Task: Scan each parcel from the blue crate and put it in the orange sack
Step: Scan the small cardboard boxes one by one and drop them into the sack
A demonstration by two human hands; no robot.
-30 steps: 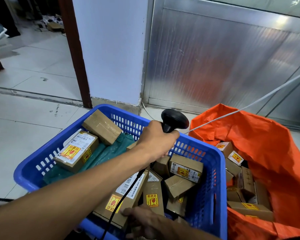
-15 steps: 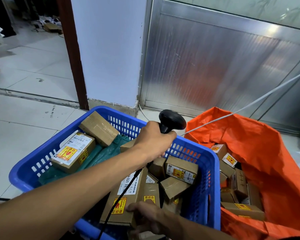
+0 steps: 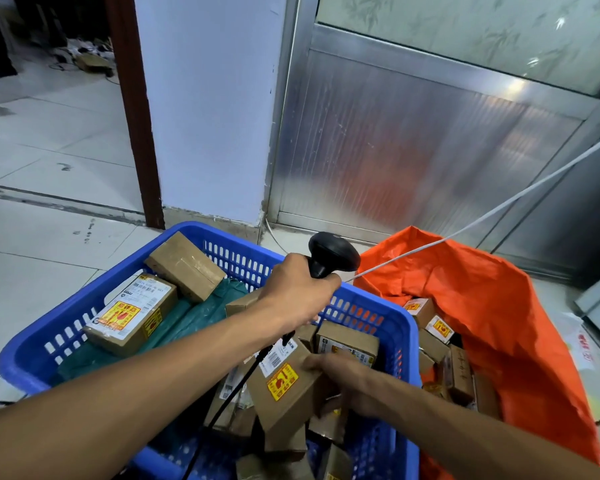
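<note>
A blue crate (image 3: 32, 358) on the floor holds several brown cardboard parcels. My left hand (image 3: 298, 296) grips a black barcode scanner (image 3: 329, 254) above the crate's far rim, its black cord hanging down into the crate. My right hand (image 3: 347, 379) grips a brown parcel (image 3: 284, 393) with a white label and a yellow sticker, tilted up over the crate's near right part. To the right stands the open orange sack (image 3: 499, 323) with several parcels inside.
A larger labelled parcel (image 3: 132, 313) and a plain box (image 3: 184, 265) lie on green bags at the crate's left. A white cable (image 3: 499, 209) stretches over the sack. A white pillar and a metal door panel stand right behind the crate.
My right hand has lifted the labelled parcel out of the pile and tilted it up toward the scanner. The left hand stays over the crate with the scanner.
</note>
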